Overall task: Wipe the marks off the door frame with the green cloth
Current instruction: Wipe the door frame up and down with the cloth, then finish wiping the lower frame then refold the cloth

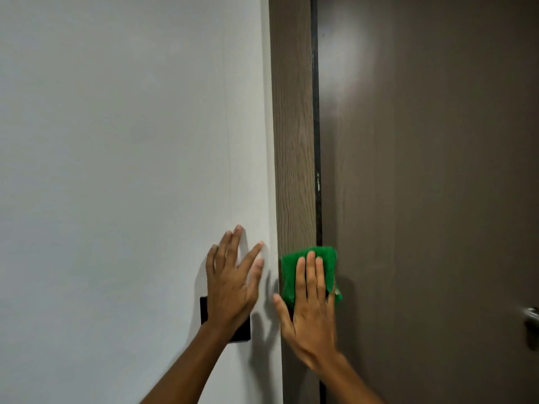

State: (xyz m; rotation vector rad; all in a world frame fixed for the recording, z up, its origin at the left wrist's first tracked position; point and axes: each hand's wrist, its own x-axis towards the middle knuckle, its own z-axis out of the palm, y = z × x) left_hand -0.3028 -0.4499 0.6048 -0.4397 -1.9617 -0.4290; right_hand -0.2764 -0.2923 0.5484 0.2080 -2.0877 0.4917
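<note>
A wood-grain door frame (293,126) runs upright through the middle of the view. My right hand (310,310) lies flat on the green cloth (288,268) and presses it against the frame low down, fingers pointing up. The cloth covers the full width of the frame and overlaps the dark gap (316,112) beside the door. A small pale mark (318,182) shows on that dark strip above the cloth. My left hand (233,281) rests flat on the white wall, fingers spread, just left of the frame, holding nothing.
The white wall (122,170) fills the left half. A black switch plate (242,330) sits on it, partly under my left wrist. The brown door (431,185) is closed at right, with a metal handle (532,322) at the right edge.
</note>
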